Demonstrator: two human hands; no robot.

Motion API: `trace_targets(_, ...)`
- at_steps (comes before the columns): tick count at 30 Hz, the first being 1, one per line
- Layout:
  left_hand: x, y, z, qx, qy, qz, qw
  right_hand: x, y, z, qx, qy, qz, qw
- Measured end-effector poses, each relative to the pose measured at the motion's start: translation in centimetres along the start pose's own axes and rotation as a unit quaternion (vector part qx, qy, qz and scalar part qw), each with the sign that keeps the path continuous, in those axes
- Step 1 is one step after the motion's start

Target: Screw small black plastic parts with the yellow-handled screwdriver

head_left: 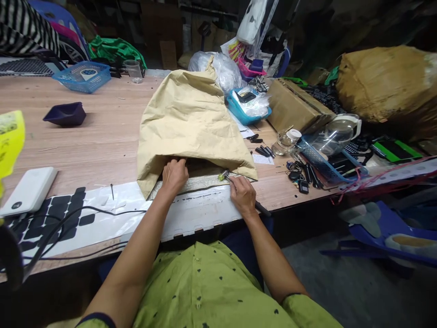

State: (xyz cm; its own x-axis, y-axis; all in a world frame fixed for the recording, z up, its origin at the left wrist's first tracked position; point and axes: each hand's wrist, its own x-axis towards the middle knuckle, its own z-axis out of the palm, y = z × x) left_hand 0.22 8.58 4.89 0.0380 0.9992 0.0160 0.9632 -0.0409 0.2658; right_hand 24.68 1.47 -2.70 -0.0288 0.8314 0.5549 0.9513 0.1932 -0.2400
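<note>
One white device [29, 191]: lies on the table [109, 132], just beside black pieces [58, 212].
Beige bag [191, 114]: mid-table, creased, mouth gaping toward the person.
Left hand [175, 175]: fingers curled at the bag's mouth; from where I stand, cannot tell if it pinches cloth.
Right hand [243, 195]: closed round a dark-handled tool [262, 209], metal end near the bag's right corner.
Blue basket [316, 158]: farther right, well apart from both hands.
</note>
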Motion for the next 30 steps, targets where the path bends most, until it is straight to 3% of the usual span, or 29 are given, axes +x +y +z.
trace_targets(6, 3.6, 0.4, -1.5, -0.016, -0.08, -0.047, 0.996, 0.1, -0.1, -0.1, -0.008, 0.013, -0.011, 1.0)
trace_targets(13, 3.7, 1.1, 0.2, -0.025, -0.174, 0.0, 0.984, 0.3, -0.2, -0.2, -0.008, 0.011, -0.011, 1.0)
trace_targets(17, 2.6, 1.0, 0.7, -0.035, -0.155, 0.024, 0.987, 0.3, -0.3, 0.0, 0.0, 0.007, -0.003, 1.0)
trace_targets(23, -1.6, -1.0, 1.9, -0.089, -0.023, 0.132, 0.987, 0.3, -0.3, 0.1, -0.004, 0.011, -0.002, 1.0)
trace_targets(26, -3.8, -1.9, 3.4, -0.148, -0.009, 0.166, 0.975, 0.2, -0.1, 0.1, 0.0, 0.001, -0.001, 1.0)
trace_targets(30, -4.7, -2.4, 4.7, -0.2, 0.0, 0.149, 0.968, 0.3, 0.1, 0.0, -0.002, 0.01, -0.001, 1.0)
